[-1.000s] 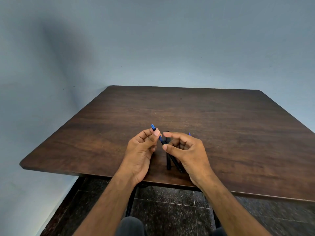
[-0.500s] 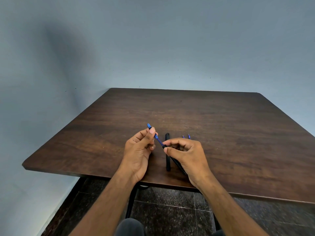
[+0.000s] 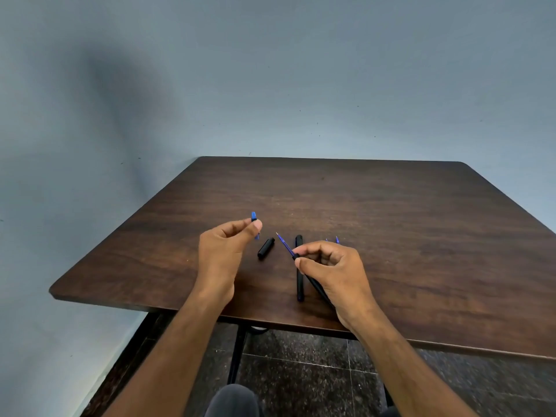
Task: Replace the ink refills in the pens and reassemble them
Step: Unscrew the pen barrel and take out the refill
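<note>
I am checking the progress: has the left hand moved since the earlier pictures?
Yes. The left hand, pinching a blue piece, moved left, away from the black pen lying on the table.

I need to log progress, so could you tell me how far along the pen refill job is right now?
Early stage. Done: a black cap is off and lies on the table. In hand: the left hand pinches a small blue piece; the right hand grips an opened pen, refill tip exposed. Left: swapping refills, reassembly, and the second black pen, untouched.

Dark wood-grain table (image 3: 391, 224) (low sheen), matt black plastic pen (image 3: 299, 281).
</note>
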{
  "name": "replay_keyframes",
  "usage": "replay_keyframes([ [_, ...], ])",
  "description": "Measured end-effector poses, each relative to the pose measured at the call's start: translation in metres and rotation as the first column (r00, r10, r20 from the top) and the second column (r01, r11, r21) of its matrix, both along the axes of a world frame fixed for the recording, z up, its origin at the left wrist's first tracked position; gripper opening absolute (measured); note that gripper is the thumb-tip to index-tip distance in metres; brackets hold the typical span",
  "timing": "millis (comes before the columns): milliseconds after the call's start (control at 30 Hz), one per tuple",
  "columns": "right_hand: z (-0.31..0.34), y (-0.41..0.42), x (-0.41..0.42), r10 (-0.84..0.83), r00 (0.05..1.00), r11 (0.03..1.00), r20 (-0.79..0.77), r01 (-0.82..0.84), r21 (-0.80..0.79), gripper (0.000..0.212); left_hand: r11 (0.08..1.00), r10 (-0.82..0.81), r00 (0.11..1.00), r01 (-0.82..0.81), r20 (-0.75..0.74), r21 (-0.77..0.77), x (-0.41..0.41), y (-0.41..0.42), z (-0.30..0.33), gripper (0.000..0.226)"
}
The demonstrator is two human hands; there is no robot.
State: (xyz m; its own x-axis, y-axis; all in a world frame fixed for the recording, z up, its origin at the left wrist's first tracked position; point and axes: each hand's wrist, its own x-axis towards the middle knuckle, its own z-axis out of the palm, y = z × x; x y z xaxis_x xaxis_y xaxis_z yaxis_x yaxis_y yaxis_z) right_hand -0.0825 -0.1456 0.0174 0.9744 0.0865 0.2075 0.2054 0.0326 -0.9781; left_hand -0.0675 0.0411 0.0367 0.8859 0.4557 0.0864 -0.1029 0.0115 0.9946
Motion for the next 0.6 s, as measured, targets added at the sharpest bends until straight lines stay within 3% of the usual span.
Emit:
replay_keyframes([
  [67, 0.001, 0.000, -0.001, -0.005, 1.000, 1.000, 0.002, 0.005, -0.002, 0.019, 0.960, 0.025, 1.000, -0.024, -0.003, 0.279, -0.005, 0.003, -0.002, 0.015],
  [133, 0.002, 0.000, -0.001, -0.008, 1.000, 1.000, 0.006, 0.009, -0.010, 0.019, 0.847, 0.050, 0.999, -0.047, 0.009, 0.530, -0.012, 0.004, -0.003, 0.014],
  [200, 0.002, 0.000, -0.001, -0.012, 1.000, 1.000, 0.003, 0.012, -0.015, 0.018, 0.746, 0.067, 0.998, -0.061, 0.017, 0.663, -0.018, 0.002, -0.005, 0.014],
  [433, 0.002, 0.001, -0.001, -0.016, 1.000, 1.000, -0.015, 0.016, 0.006, 0.015, 0.611, 0.104, 0.989, 0.021, -0.106, 0.792, -0.024, -0.006, -0.018, 0.019],
  [600, 0.000, 0.001, 0.000, -0.013, 1.000, 1.000, -0.014, 0.013, -0.003, 0.014, 0.622, 0.104, 0.982, 0.058, -0.155, 0.781, -0.024, -0.004, -0.018, 0.027],
])
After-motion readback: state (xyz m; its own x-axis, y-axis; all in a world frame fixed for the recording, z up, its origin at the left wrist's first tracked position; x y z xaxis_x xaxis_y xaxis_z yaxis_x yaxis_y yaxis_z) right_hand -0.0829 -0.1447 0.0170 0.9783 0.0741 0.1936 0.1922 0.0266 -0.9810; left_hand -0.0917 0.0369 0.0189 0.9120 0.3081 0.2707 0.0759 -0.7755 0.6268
